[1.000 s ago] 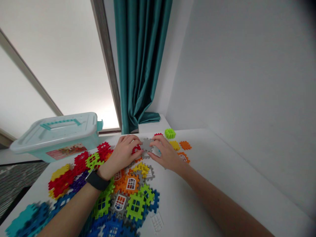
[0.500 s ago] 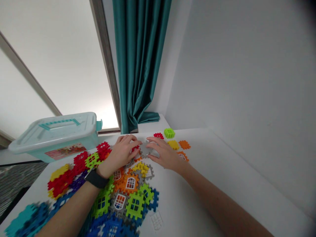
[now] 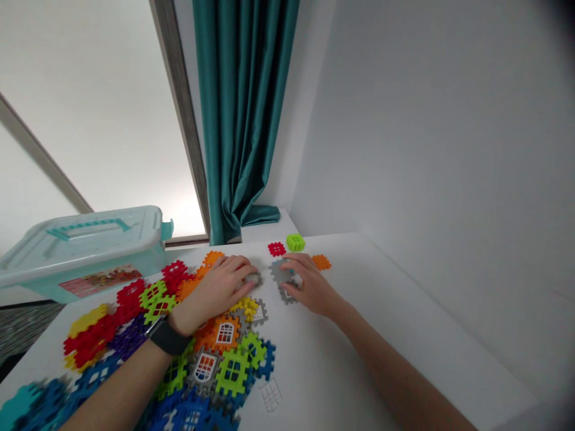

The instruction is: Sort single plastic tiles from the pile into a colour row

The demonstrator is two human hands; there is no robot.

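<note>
My left hand (image 3: 223, 284), with a dark watch at the wrist, curls its fingers over a grey toothed piece (image 3: 255, 276) at the top of the pile. My right hand (image 3: 309, 284) has its thumb and fingers around grey toothed pieces (image 3: 277, 272) lying on the white table, one with a window shape. Just below my left hand are a yellow piece (image 3: 246, 307) and an orange piece with a white window (image 3: 224, 333). Beyond my right hand lie a red piece (image 3: 277, 249), a lime green stack (image 3: 295, 242) and an orange piece (image 3: 321, 262).
A lidded, pale turquoise box (image 3: 90, 251) stands at the back left of the white table (image 3: 332, 371). Red, yellow, purple, green and blue pieces (image 3: 193, 413) spread across the left side. A teal curtain (image 3: 242, 120) hangs behind, and a grey wall (image 3: 404, 149) is on the right.
The view has shifted slightly right. The grey pieces now lie by my right hand, farther from my left hand, which has moved back over the pile's upper edge. The yellow piece beyond my right hand is hidden.
</note>
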